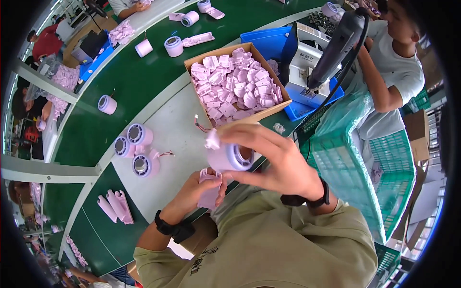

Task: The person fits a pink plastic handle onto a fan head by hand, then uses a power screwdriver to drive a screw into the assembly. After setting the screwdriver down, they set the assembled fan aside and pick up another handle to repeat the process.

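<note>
My right hand point(289, 161) grips a pink cylindrical housing point(222, 157) with a lilac ring at its open end. A small bracket-like nub point(212, 139) and thin red and dark wires point(200, 124) stick out from its far side. Just below it, my left hand point(189, 192) is closed on a pink plastic shell piece point(209, 194), held upright with a ribbed top edge. The shell is close under the housing; whether they touch I cannot tell. Both are held above the near edge of the white work surface point(165, 108).
A cardboard box point(283, 106) full of small pink parts stands ahead. Similar housings point(140, 134) and long shells point(115, 206) lie to the left. At right are a blue bin point(297, 113), a dark handheld tool point(336, 48), a green crate point(345, 163) and a co-worker point(384, 72). A green conveyor point(129, 81) curves beyond.
</note>
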`<state>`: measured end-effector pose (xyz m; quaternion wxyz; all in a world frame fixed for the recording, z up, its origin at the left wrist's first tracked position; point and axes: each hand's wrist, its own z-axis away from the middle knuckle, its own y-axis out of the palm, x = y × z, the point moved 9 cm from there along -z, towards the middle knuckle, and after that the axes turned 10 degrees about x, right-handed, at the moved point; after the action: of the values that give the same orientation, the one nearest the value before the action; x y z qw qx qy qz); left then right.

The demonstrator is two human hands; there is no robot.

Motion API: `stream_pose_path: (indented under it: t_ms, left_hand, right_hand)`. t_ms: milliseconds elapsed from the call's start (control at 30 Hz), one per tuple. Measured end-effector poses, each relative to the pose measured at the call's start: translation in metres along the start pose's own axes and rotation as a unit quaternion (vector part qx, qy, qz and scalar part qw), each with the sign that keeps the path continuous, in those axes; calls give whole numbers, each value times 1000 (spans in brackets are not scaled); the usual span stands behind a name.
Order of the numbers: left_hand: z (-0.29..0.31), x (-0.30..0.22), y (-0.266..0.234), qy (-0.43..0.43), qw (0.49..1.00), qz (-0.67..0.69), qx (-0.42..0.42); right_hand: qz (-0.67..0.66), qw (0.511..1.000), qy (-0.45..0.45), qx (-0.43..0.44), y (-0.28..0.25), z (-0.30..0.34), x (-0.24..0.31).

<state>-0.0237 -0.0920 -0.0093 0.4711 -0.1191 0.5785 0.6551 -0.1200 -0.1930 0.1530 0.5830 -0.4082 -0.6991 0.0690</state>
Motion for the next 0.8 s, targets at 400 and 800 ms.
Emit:
stream_pose_path:
  t_ms: [400, 800]
  left_hand:
    - [-5, -3, 14, 4, 989, -120, 84]
    - [8, -6, 11, 9, 997, -73, 12]
  right_hand:
    - [53, 981, 15, 187, 31, -5, -9]
    - [128, 961, -46, 240, 38, -34, 1]
